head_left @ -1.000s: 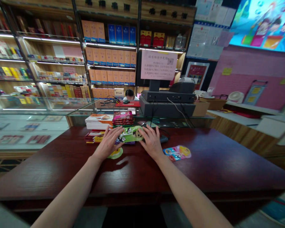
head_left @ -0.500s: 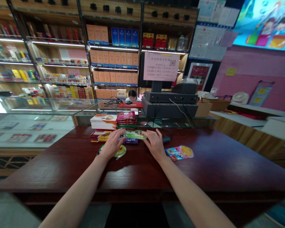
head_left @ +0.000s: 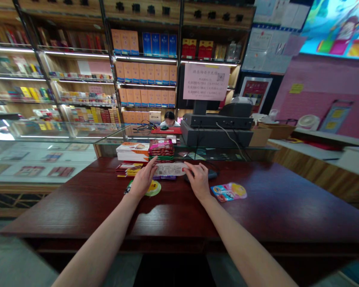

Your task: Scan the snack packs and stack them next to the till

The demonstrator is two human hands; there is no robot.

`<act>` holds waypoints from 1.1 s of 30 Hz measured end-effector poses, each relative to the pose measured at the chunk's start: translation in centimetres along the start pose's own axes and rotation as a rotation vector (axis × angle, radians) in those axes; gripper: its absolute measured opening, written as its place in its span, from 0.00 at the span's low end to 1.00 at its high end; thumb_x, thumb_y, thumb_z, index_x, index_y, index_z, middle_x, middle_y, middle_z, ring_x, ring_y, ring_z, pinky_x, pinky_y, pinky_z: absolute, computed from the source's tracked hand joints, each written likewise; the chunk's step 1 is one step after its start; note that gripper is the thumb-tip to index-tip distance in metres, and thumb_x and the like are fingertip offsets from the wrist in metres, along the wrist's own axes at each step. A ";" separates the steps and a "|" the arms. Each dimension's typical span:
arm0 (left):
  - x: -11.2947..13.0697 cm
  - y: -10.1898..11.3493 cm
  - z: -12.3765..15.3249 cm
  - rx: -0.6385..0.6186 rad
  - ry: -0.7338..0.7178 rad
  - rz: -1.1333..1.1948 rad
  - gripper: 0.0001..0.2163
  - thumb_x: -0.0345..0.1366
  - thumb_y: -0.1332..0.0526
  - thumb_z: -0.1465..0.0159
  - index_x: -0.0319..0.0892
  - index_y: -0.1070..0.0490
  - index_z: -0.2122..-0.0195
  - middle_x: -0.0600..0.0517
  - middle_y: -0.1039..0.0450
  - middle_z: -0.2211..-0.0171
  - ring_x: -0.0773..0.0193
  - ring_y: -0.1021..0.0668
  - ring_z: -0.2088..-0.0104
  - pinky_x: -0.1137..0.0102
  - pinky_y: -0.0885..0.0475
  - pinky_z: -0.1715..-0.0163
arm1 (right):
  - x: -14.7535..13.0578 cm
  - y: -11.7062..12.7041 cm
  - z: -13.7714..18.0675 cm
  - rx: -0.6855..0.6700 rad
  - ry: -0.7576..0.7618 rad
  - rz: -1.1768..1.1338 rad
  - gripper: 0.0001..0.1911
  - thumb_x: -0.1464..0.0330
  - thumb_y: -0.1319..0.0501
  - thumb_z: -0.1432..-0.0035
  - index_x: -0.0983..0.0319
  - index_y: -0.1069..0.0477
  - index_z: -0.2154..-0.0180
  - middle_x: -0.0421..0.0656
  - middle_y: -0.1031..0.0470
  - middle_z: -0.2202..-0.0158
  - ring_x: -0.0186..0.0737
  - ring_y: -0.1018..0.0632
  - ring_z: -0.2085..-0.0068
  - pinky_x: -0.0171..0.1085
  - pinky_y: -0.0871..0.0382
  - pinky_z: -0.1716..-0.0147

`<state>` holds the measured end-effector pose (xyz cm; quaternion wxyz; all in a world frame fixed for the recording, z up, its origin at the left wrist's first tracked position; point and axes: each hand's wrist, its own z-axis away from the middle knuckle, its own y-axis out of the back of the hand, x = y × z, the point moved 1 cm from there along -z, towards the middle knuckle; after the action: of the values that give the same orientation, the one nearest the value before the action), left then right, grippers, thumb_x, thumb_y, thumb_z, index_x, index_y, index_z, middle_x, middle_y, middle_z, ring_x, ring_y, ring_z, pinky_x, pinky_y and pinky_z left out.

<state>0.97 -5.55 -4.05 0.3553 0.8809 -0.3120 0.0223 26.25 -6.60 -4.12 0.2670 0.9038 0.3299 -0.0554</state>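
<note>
The left hand (head_left: 143,179) and right hand (head_left: 198,179) share a closed grip on opposite ends of one slim, round-ended packet (head_left: 170,170), pale printed side showing, over the glossy brown counter (head_left: 266,211); nearby lie one shiny green-yellow packet (head_left: 154,189) and one flat pink-blue packet (head_left: 229,192).

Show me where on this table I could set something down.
The table is bare right of the pink-and-blue packet and between the forearms. It's crowded by the left hand: a green packet partly hidden there, stacked boxes behind.
</note>
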 end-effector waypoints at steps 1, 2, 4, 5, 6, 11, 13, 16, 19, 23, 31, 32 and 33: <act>0.0 -0.1 0.0 0.002 0.005 0.006 0.23 0.42 0.52 0.26 0.44 0.44 0.32 0.47 0.19 0.57 0.58 0.17 0.58 0.66 0.24 0.55 | 0.0 -0.1 0.0 -0.003 -0.010 -0.015 0.17 0.60 0.48 0.28 0.59 0.24 0.49 0.44 0.18 0.62 0.40 0.21 0.59 0.45 0.41 0.43; 0.0 -0.1 0.0 0.007 0.006 0.017 0.23 0.42 0.52 0.26 0.44 0.46 0.31 0.46 0.20 0.56 0.58 0.17 0.57 0.65 0.24 0.55 | 0.0 -0.2 0.0 -0.008 -0.023 -0.033 0.18 0.59 0.48 0.28 0.59 0.24 0.49 0.44 0.18 0.61 0.40 0.21 0.59 0.45 0.41 0.43; 0.1 0.0 -0.1 0.033 -0.015 0.046 0.25 0.42 0.51 0.26 0.44 0.49 0.30 0.45 0.21 0.51 0.58 0.18 0.55 0.65 0.24 0.54 | -0.1 -0.2 0.0 -0.016 -0.061 -0.073 0.18 0.58 0.48 0.28 0.59 0.23 0.51 0.44 0.17 0.61 0.41 0.21 0.60 0.46 0.40 0.43; 0.2 0.2 -0.1 0.055 -0.038 0.056 0.26 0.42 0.50 0.27 0.45 0.51 0.29 0.44 0.23 0.48 0.58 0.19 0.53 0.64 0.24 0.52 | -0.1 -0.3 0.0 -0.015 -0.087 -0.090 0.19 0.57 0.48 0.29 0.59 0.23 0.52 0.44 0.17 0.62 0.41 0.21 0.60 0.46 0.40 0.43; 0.3 0.4 -0.2 0.082 -0.071 0.057 0.27 0.42 0.49 0.27 0.45 0.52 0.29 0.43 0.26 0.44 0.58 0.20 0.50 0.63 0.25 0.50 | 0.0 -0.2 0.0 -0.011 -0.116 -0.106 0.19 0.57 0.48 0.29 0.60 0.22 0.53 0.44 0.18 0.63 0.42 0.21 0.61 0.46 0.39 0.43; 1.4 1.4 -0.4 0.180 -0.274 -0.135 0.31 0.43 0.39 0.33 0.46 0.46 0.31 0.40 0.40 0.33 0.49 0.34 0.35 0.53 0.38 0.36 | 0.4 0.0 -0.3 -0.017 -0.221 -0.154 0.21 0.55 0.46 0.32 0.61 0.21 0.56 0.44 0.20 0.69 0.44 0.23 0.65 0.46 0.35 0.48; 1.7 1.6 -0.4 0.139 -0.343 -0.223 0.28 0.42 0.38 0.33 0.50 0.42 0.32 0.45 0.38 0.33 0.49 0.37 0.33 0.49 0.46 0.32 | 0.6 0.1 -0.4 -0.027 -0.241 -0.157 0.21 0.54 0.46 0.32 0.61 0.20 0.55 0.44 0.20 0.69 0.45 0.23 0.64 0.45 0.33 0.51; 2.0 1.4 -0.5 0.045 -0.420 -0.291 0.25 0.39 0.41 0.31 0.55 0.41 0.33 0.52 0.33 0.36 0.51 0.40 0.31 0.44 0.56 0.30 | 0.7 0.2 -0.4 -0.041 -0.259 -0.171 0.21 0.55 0.46 0.32 0.61 0.21 0.54 0.45 0.20 0.69 0.46 0.22 0.63 0.44 0.32 0.53; 2.0 1.3 -0.5 0.009 -0.421 -0.315 0.25 0.38 0.42 0.30 0.55 0.42 0.32 0.53 0.33 0.35 0.50 0.42 0.30 0.41 0.60 0.30 | 0.8 0.2 -0.4 -0.057 -0.246 -0.216 0.20 0.57 0.45 0.32 0.62 0.21 0.53 0.46 0.18 0.66 0.47 0.21 0.61 0.44 0.31 0.52; 2.0 1.5 -0.5 -0.030 -0.370 -0.341 0.27 0.38 0.41 0.31 0.53 0.44 0.31 0.52 0.39 0.33 0.49 0.46 0.29 0.41 0.59 0.30 | 1.1 0.2 -0.3 -0.072 -0.235 -0.273 0.19 0.59 0.45 0.33 0.61 0.22 0.52 0.48 0.17 0.61 0.47 0.20 0.59 0.44 0.30 0.51; 1.7 1.4 -0.5 -0.050 -0.332 -0.378 0.31 0.44 0.38 0.33 0.49 0.44 0.31 0.47 0.47 0.29 0.46 0.51 0.28 0.42 0.57 0.31 | 1.3 0.3 -0.4 -0.079 -0.253 -0.294 0.17 0.61 0.46 0.33 0.61 0.22 0.53 0.48 0.18 0.58 0.48 0.20 0.58 0.43 0.29 0.54; 1.6 1.4 -0.5 -0.050 -0.332 -0.379 0.31 0.44 0.38 0.34 0.49 0.44 0.31 0.47 0.48 0.29 0.46 0.51 0.28 0.42 0.56 0.31 | 1.3 0.3 -0.4 -0.078 -0.252 -0.297 0.17 0.61 0.46 0.33 0.61 0.22 0.53 0.48 0.18 0.58 0.47 0.20 0.58 0.43 0.29 0.54; 1.5 1.3 -0.5 -0.052 -0.333 -0.377 0.31 0.44 0.38 0.34 0.48 0.45 0.31 0.46 0.48 0.29 0.46 0.52 0.28 0.42 0.56 0.31 | 1.3 0.3 -0.4 -0.079 -0.250 -0.298 0.17 0.60 0.46 0.33 0.61 0.22 0.53 0.48 0.18 0.58 0.47 0.20 0.58 0.43 0.29 0.54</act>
<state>1.51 -6.81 -2.49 0.3193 0.9057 -0.1968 -0.1977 27.47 -5.89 -4.04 0.3299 0.8198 0.4262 -0.1933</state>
